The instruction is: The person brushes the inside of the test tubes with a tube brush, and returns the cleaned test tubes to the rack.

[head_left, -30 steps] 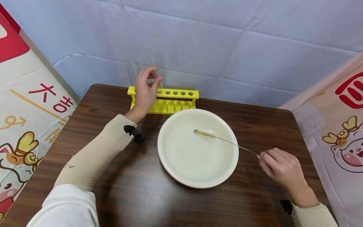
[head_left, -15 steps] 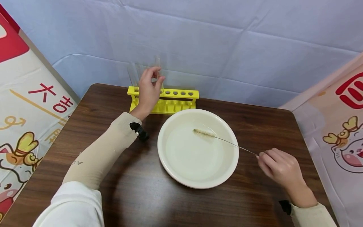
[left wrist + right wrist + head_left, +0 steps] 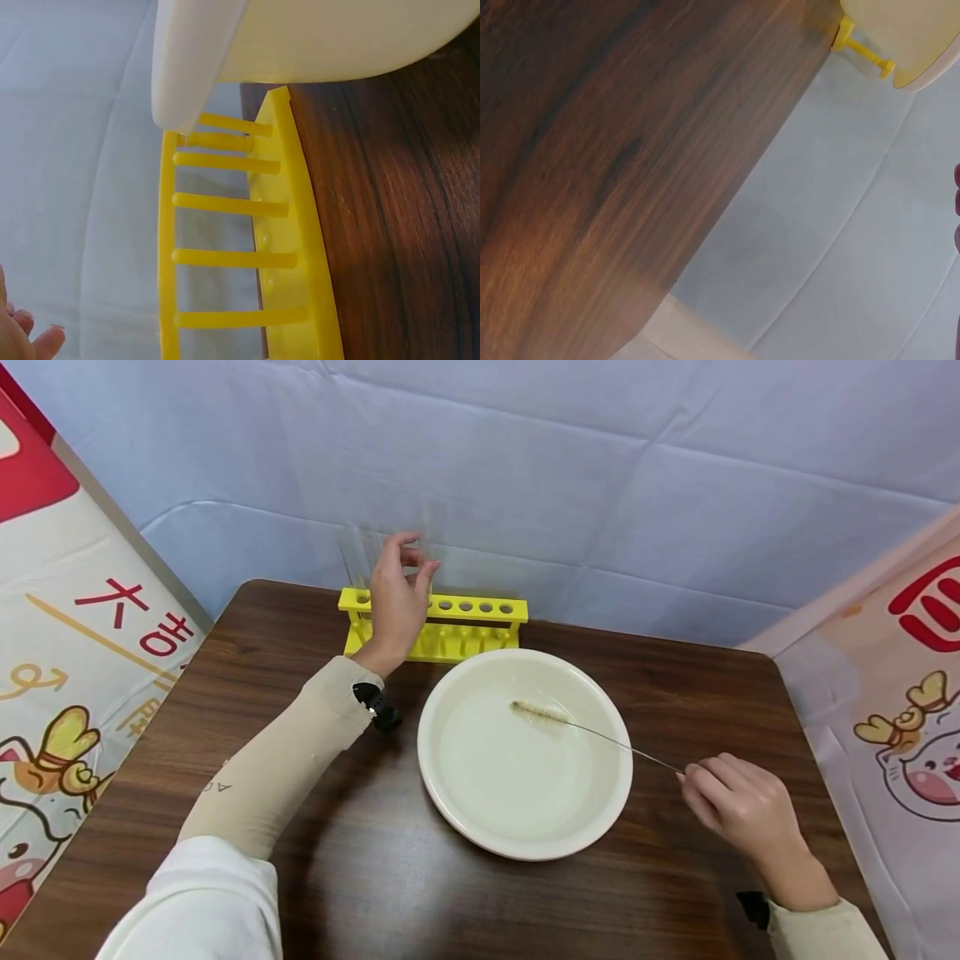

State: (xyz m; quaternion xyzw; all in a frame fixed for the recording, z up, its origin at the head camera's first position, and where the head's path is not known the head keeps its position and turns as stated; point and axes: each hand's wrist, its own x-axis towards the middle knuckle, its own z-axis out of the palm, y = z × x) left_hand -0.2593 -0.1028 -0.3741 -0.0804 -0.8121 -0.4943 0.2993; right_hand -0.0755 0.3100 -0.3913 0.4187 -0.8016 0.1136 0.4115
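Observation:
In the head view my left hand (image 3: 401,597) is over the yellow test tube rack (image 3: 486,607), pinching a clear glass test tube (image 3: 427,531) between thumb and fingers. The tube stands nearly upright and its lower part is partly hidden by the hand and rack. More clear test tubes (image 3: 354,556) rise from the rack's left end. My right hand (image 3: 742,802) grips the thin wire handle of a test tube brush (image 3: 542,713), whose bristles lie within the white basin (image 3: 450,814). The left wrist view shows the rack's pegs (image 3: 232,259) close up, fingertips at the lower left edge.
The basin holds clear liquid and stands in front of the rack on the dark wooden table (image 3: 697,693). A pale cloth backdrop (image 3: 525,468) hangs behind, with printed banners at both sides. Further rack holes (image 3: 466,606) right of my left hand hold no tubes.
My left hand has shifted slightly to the right along the rack, and the test tube has moved with it. My right hand and the brush stay nearly still.

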